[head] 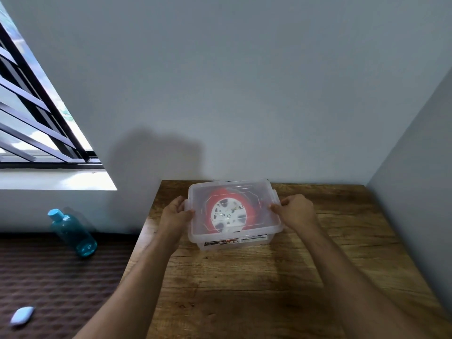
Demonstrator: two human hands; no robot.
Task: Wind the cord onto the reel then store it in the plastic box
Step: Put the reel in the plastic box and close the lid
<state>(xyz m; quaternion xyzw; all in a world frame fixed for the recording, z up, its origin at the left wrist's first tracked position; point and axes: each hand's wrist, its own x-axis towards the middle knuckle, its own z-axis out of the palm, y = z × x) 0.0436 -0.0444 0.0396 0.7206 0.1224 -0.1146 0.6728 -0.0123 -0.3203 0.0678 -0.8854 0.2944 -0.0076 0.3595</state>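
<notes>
A wooden table [269, 289] with a brown grained top fills the near right of the scene and runs back to the pale wall. At its far middle stands a clear, rectangular plastic box [234, 241] with a translucent lid [232, 189] lying on top of it. Through the lid shows a red reel with a white round hub [228, 216], lying flat inside the box; the cord cannot be told apart from the red of the reel.

The box sits between the two hands. The left hand [175, 214] is at the left end of the box, fingers curled and closed on the lid's edge and the latch there. The right hand [297, 211] is at the right end, fingers likewise curled and closed on that edge of the lid. Both forearms reach in from the near edge, one on each side of the box.

To the left of the table, on a dark patterned floor mat [61, 285], a teal plastic bottle with a light blue cap [72, 232] stands tilted near the wall. Nearer, at the left edge, lies a small pale blue oval object [22, 315].
</notes>
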